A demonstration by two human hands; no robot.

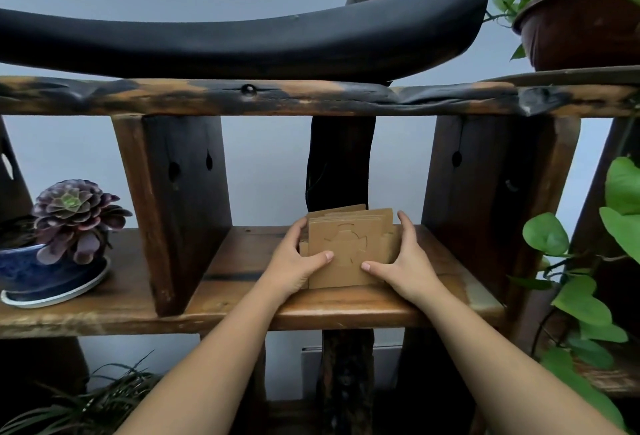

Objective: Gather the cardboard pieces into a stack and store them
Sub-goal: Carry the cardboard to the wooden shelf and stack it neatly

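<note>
Presently, left hand [294,261] and right hand [401,261] gripped the cardboard stack [346,247] on the shelf [346,306]; storing step, release presumably due next.

A purple succulent [74,216] sits in a blue pot [41,270] on the wooden shelf [138,296]; a long black curved piece [242,43] rests on the rail above. A brown pot [581,29] stands upper right; green leafy vines [581,299] hang at right.

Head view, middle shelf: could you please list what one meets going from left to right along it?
Purple succulent in a blue pot → wooden upright → left hand → cardboard stack → right hand → second wooden upright → green vine leaves.
</note>
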